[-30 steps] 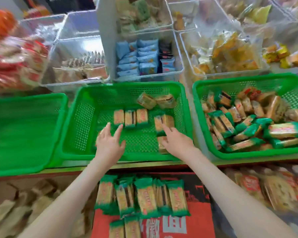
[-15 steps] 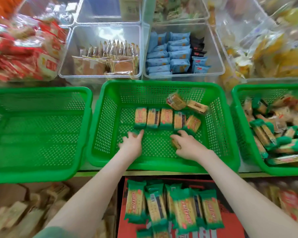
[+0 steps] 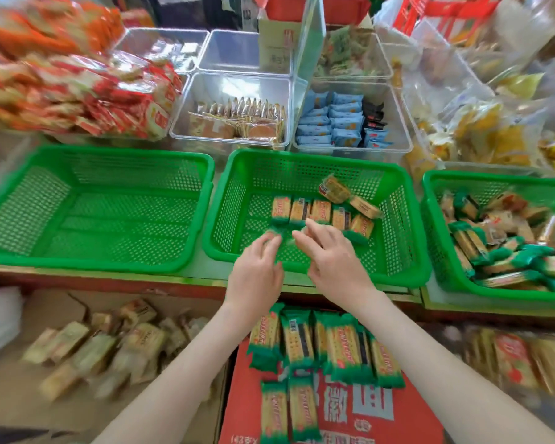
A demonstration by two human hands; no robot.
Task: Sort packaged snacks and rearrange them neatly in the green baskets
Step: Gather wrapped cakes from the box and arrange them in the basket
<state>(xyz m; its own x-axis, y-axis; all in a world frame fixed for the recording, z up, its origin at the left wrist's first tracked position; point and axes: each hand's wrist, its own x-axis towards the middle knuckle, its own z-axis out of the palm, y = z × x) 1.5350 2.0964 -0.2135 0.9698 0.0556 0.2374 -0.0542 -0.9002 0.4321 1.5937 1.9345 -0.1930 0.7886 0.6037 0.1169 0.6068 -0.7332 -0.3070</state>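
Sorting is judged barely begun: one short row of packets [image 3: 314, 211] is laid in the middle basket [image 3: 314, 157], the right basket [image 3: 494, 176] is seen heaped unsorted, and left hand [image 3: 257, 274] and right hand [image 3: 334, 264] are held just before that row (fingers [image 3: 316, 232] blurred, grip cannot be told).

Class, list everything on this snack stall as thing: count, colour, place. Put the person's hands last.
green baskets: three, green, front row.
cracker packs: about seven, tan with green, middle basket.
mixed packs: many, tan-green, right basket.
clear bins: several, transparent, behind baskets.
blue packets: many, light blue, one bin.
red packets: many, red, far left.
long packs: about seven, green-ended, red box below.
left hand: one, over middle basket, blurred.
right hand: one, beside it.
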